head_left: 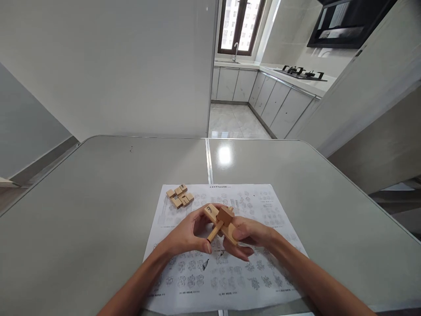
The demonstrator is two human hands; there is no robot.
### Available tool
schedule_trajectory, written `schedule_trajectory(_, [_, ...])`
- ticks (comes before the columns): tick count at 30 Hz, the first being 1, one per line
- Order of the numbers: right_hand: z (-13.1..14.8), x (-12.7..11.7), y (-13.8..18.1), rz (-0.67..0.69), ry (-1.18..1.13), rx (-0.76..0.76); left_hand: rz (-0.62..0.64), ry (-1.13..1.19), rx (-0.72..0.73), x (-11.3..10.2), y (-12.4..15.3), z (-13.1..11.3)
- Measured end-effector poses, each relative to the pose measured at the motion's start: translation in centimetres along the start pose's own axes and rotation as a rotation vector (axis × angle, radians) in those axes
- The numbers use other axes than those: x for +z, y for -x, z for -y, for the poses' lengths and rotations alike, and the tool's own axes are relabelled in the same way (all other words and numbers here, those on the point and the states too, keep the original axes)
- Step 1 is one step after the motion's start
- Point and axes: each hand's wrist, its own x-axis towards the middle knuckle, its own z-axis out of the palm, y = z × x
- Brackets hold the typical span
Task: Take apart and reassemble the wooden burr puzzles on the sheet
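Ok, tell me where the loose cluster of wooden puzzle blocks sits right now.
In the head view the wooden puzzle blocks lie on the far left corner of the printed sheet, beyond the left hand, apart from the pieces being held.

The scene is viewed from head height, forward and down, close above the grey table (pixel 98 197); the kitchen lies beyond it.
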Motion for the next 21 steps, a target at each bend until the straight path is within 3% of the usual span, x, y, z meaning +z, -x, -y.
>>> schedule_trajectory(5, [0.26, 0.12, -0.1, -0.269, -0.019, -0.083, -0.197, -0.053, 0.059, -0.43, 0.14, 0.16])
schedule_trajectory(10, [0.23, 0.15, -0.53, -0.445, -0.001, -0.147, -0.354, -0.192, 0.077, -0.37, 0.19, 0.51])
schedule_trajectory(21, [0.08, -0.48, -0.07, -0.337, 0.013, -0.122, -0.379, -0.325, 0.07, 0.44, 0.64, 0.08])
